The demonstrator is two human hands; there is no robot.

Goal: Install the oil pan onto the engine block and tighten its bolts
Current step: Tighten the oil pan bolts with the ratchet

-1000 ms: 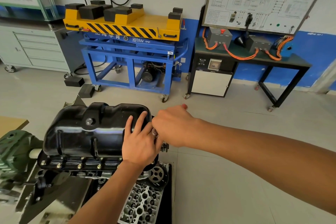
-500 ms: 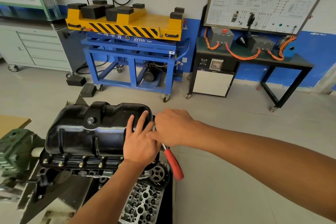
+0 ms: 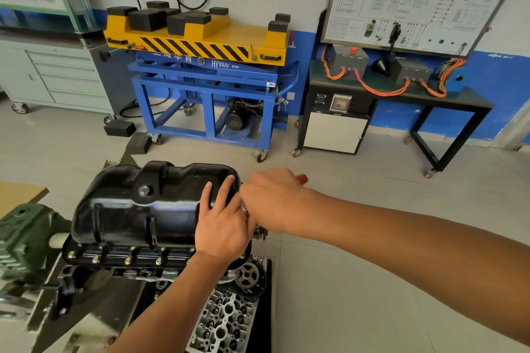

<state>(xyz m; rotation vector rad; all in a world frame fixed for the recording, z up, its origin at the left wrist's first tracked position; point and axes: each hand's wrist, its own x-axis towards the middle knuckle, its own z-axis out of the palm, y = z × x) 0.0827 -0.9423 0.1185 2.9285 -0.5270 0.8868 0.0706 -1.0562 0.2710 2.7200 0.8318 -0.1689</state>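
On my head view, the glossy black pressed-metal oil pan (image 3: 137,209) sits on the dark engine block (image 3: 129,274), near left. The left grip (image 3: 222,226) lies flat, fingers spread, on the pan's right end. Just beside it, the right grip (image 3: 272,200) curls round a red-handled tool (image 3: 302,179).

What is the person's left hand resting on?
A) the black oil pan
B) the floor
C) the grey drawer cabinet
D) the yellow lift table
A: the left hand lies with fingers spread on the black oil pan, while the right hand grips a red-handled tool.
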